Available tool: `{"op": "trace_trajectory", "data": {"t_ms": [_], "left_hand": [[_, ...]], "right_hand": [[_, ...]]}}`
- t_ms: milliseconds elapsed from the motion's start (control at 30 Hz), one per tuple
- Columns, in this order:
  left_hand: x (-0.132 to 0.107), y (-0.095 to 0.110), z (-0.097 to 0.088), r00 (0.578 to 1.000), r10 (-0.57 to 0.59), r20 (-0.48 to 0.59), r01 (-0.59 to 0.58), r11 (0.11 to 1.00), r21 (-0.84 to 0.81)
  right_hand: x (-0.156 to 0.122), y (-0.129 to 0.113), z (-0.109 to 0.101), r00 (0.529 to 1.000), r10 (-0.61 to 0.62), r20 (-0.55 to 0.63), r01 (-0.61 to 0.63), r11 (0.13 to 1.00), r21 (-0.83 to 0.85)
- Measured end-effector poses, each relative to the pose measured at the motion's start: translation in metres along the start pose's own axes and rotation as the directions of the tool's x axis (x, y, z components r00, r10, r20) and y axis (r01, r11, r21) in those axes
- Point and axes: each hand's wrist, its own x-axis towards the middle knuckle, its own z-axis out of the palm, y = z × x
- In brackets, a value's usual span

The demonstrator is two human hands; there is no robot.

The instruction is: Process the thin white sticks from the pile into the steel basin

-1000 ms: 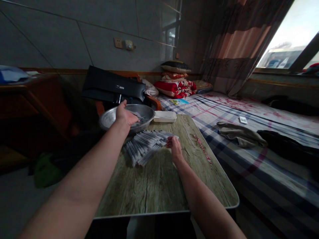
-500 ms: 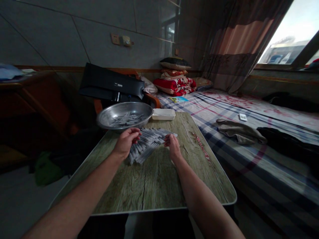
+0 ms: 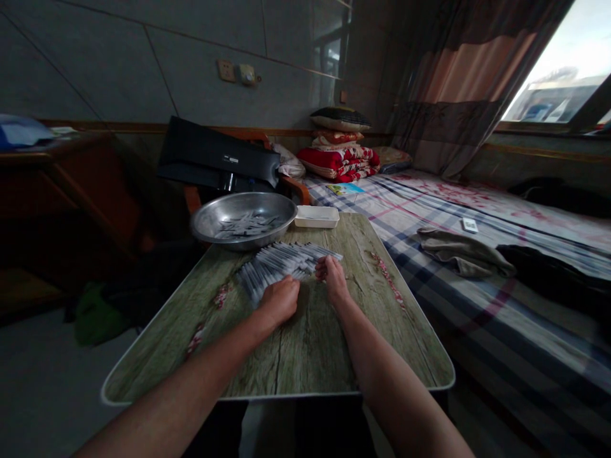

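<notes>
A loose pile of slim grey-white packets [image 3: 279,265] lies on the wood-patterned tabletop [image 3: 305,356], just in front of a steel basin [image 3: 243,219] that holds several more packets. My left hand [image 3: 281,302] rests against the pile's near edge, its fingers curled down. My right hand [image 3: 331,277] sits at the pile's right end, with its fingertips among the packets. Neither hand's grip shows clearly. A shallow white tray [image 3: 316,216] stands by the far table edge, beside the basin.
A checked bed [image 3: 429,216] runs along the table's right side, with a folded cloth [image 3: 463,253] and dark clothing [image 3: 548,257] on it. Behind the basin, a black monitor [image 3: 217,159] leans on a wooden chair [image 3: 291,186]. Bedding [image 3: 338,162] is stacked beyond.
My left hand has come away from the basin and moved down to the pile's near edge. My right hand has stayed at the pile's right end.
</notes>
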Motion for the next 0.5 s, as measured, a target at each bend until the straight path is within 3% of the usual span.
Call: {"op": "trace_trajectory", "data": {"t_ms": [167,333,433,500], "left_hand": [[0.006,0.0,0.008,0.996,-0.087,-0.037,0.083,0.992,-0.091],[0.02,0.012,0.012,0.993,-0.072,0.094,0.058,0.988,0.142],[0.027,0.019,0.017,0.969,-0.164,0.182,0.166,0.986,0.001],[0.028,0.018,0.022,0.971,-0.188,0.145,0.212,0.962,-0.17]], "right_hand": [[-0.001,0.003,0.002,1.0,-0.019,0.006,0.019,0.999,-0.034],[0.001,0.005,0.0,0.985,-0.113,-0.133,0.104,0.992,-0.068],[0.002,0.005,0.0,0.992,-0.052,-0.113,0.052,0.999,-0.002],[0.001,0.006,0.001,0.998,0.059,0.005,-0.059,0.997,0.047]]}}
